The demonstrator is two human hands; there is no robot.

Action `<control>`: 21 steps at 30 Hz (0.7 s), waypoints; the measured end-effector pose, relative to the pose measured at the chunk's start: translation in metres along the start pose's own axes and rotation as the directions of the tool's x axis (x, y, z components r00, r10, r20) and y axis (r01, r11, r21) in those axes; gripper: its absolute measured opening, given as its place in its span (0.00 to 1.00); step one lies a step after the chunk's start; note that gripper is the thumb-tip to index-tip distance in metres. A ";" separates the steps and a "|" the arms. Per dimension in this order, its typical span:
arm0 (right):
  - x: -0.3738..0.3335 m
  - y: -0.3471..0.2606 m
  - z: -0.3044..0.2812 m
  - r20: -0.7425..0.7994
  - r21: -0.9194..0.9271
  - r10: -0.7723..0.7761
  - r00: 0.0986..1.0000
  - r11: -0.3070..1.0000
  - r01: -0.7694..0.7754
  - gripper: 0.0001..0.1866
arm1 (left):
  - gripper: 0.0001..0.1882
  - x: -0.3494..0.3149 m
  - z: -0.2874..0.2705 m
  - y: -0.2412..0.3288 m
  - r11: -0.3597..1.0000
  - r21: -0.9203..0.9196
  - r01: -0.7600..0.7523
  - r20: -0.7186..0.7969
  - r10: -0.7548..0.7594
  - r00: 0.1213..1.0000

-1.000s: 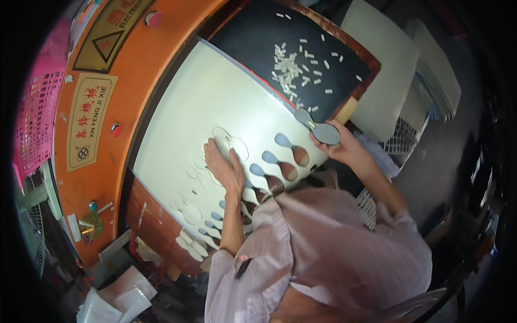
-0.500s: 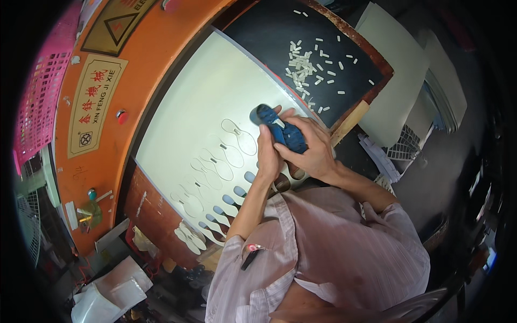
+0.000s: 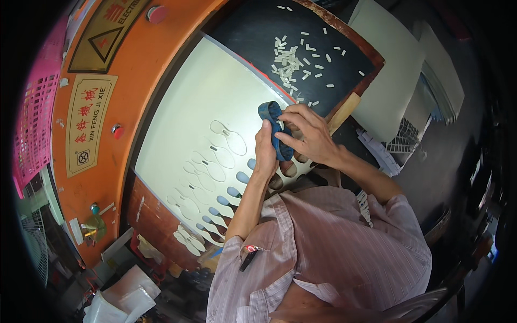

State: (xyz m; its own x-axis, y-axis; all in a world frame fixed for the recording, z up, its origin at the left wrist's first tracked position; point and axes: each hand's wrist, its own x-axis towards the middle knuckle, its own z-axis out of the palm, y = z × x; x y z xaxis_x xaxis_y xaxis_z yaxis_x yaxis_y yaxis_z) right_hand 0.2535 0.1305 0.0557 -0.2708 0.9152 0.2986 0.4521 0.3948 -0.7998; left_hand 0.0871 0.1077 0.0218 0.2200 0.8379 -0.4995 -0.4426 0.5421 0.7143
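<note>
In front of me my left hand (image 3: 265, 151) is closed round a blue, sole-shaped cutting die (image 3: 284, 146) with hollow openings, its thumb along the near side. My right hand (image 3: 311, 134) comes from the right with bent fingers. Its thumb and fingertips are at the die's narrow waist, around a small white strip (image 3: 280, 125). Below the hands lies a pale sheet (image 3: 186, 102). Sole outlines (image 3: 229, 137) with small slots run across it, and a row of sole-shaped holes lines its near edge.
Many small white strips (image 3: 288, 62) lie scattered on a black board (image 3: 242, 32) beyond the sheet. An orange machine body (image 3: 137, 64) with a red button (image 3: 117, 131) rises at left. White cut soles (image 3: 188, 240) sit by its foot. Large pale sheets (image 3: 388, 64) are stacked at right.
The right hand has loosened from round the die and its fingertips now work at the white strip. The left hand has turned the die more upright. The whole view has shifted slightly.
</note>
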 end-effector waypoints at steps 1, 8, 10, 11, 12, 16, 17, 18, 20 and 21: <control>-0.001 0.005 0.001 0.016 0.002 0.023 1.000 1.000 -0.023 0.20 | 0.30 0.004 -0.002 -0.002 0.999 0.029 0.024 -0.015 -0.023 1.000; -0.002 0.043 0.010 0.075 -0.015 -0.037 0.996 0.999 0.038 0.18 | 0.31 0.030 -0.010 -0.017 0.999 0.024 0.027 -0.035 -0.026 0.999; 0.000 0.047 0.011 0.095 -0.007 -0.056 0.994 0.998 0.057 0.18 | 0.30 0.033 -0.010 -0.019 0.999 0.033 -0.006 -0.017 0.006 1.000; 0.002 0.048 0.010 0.115 0.008 -0.039 0.993 0.999 0.038 0.17 | 0.30 0.034 -0.009 -0.018 0.999 0.046 -0.012 -0.023 0.013 1.000; 0.004 0.049 0.009 0.134 0.023 -0.023 0.991 1.000 0.020 0.17 | 0.30 0.035 -0.009 -0.018 0.997 0.076 -0.018 -0.033 0.020 0.999; 0.009 0.051 -0.001 0.222 0.076 -0.011 0.975 0.997 -0.006 0.16 | 0.29 0.033 -0.006 -0.015 0.981 0.191 -0.032 -0.028 0.038 0.999; 0.010 0.053 -0.003 0.251 0.084 0.004 0.968 0.996 -0.026 0.16 | 0.29 0.033 -0.006 -0.014 0.976 0.219 -0.013 -0.032 0.020 0.999; 0.011 0.054 -0.006 0.284 0.096 0.007 0.959 0.995 -0.036 0.16 | 0.30 0.032 -0.005 -0.013 0.975 0.220 -0.039 0.001 0.040 0.999; 0.013 0.056 -0.010 0.316 0.127 0.014 0.949 0.990 -0.057 0.16 | 0.31 0.032 -0.004 -0.013 0.973 0.223 -0.055 0.038 0.048 0.998; 0.014 0.056 -0.012 0.314 0.146 0.019 0.949 0.987 -0.068 0.15 | 0.31 0.032 -0.004 -0.012 0.973 0.223 -0.053 0.038 0.046 0.998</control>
State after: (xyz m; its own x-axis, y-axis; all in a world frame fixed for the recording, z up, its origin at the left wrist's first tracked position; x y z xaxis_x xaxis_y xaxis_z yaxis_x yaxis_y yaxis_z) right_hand 0.2848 0.1668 0.0214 -0.5156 0.8505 0.1043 0.3407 0.3151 -0.8858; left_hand 0.0962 0.1273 -0.0047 0.2326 0.8637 -0.4471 -0.2491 0.4973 0.8310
